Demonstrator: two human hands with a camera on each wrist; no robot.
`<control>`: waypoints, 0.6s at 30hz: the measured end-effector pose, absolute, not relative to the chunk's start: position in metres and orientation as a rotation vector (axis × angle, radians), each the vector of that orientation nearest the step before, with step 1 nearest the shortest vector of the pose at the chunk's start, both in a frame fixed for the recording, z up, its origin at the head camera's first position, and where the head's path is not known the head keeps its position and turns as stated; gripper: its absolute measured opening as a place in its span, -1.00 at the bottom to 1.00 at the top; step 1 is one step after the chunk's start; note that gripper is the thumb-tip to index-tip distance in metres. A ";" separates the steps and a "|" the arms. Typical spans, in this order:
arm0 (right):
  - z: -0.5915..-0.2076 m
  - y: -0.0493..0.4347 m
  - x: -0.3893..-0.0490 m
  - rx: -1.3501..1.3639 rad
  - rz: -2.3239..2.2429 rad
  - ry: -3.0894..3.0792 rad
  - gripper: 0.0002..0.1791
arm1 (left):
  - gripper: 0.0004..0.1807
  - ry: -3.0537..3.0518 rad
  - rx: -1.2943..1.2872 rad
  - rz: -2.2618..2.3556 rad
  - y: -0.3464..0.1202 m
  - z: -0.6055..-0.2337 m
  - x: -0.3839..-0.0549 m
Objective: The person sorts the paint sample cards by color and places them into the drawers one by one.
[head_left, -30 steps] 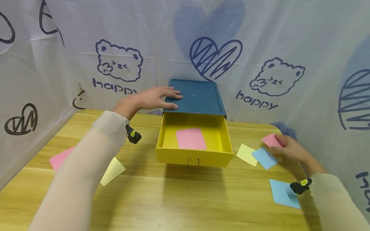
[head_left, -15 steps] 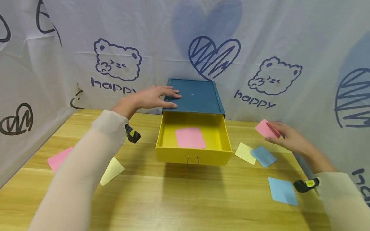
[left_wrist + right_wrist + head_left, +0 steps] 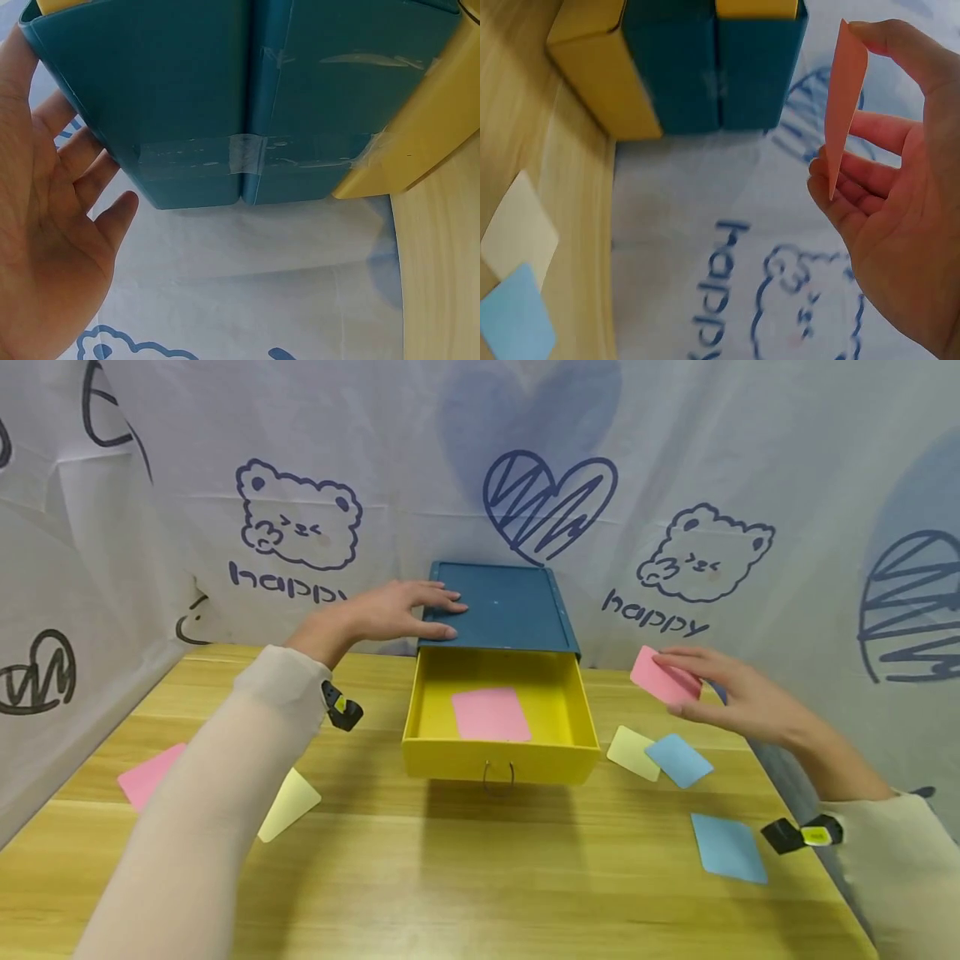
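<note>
My right hand holds a pink paper card between thumb and fingers, raised above the table to the right of the drawer box. In the right wrist view the same pink card is seen nearly edge-on. My left hand rests with extended fingers on the left side of the blue box top. Below that top, a yellow drawer with a small wire handle is pulled out. A lighter pink card lies inside it.
Right of the drawer lie a pale yellow card, an overlapping blue card and another blue card. On the left are a pink card and a yellow card. A printed curtain hangs behind the table.
My right hand has lifted the pink card up from near the blue card and carried it left toward the box. The left hand stays on the box top.
</note>
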State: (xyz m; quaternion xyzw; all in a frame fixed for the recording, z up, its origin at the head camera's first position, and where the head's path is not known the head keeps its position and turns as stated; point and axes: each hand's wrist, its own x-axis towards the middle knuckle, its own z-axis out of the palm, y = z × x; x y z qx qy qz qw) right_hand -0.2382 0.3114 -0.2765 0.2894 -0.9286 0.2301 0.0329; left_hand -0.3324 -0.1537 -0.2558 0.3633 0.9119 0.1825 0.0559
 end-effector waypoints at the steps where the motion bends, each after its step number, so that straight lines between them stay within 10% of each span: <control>1: -0.274 0.307 -0.236 0.909 0.709 -2.857 -0.33 | -0.33 2.768 1.101 0.553 -0.154 -0.256 -0.333; 18: -0.250 0.220 -0.231 1.481 0.628 -2.644 -0.31 | -0.32 2.786 1.083 0.551 -0.155 -0.257 -0.333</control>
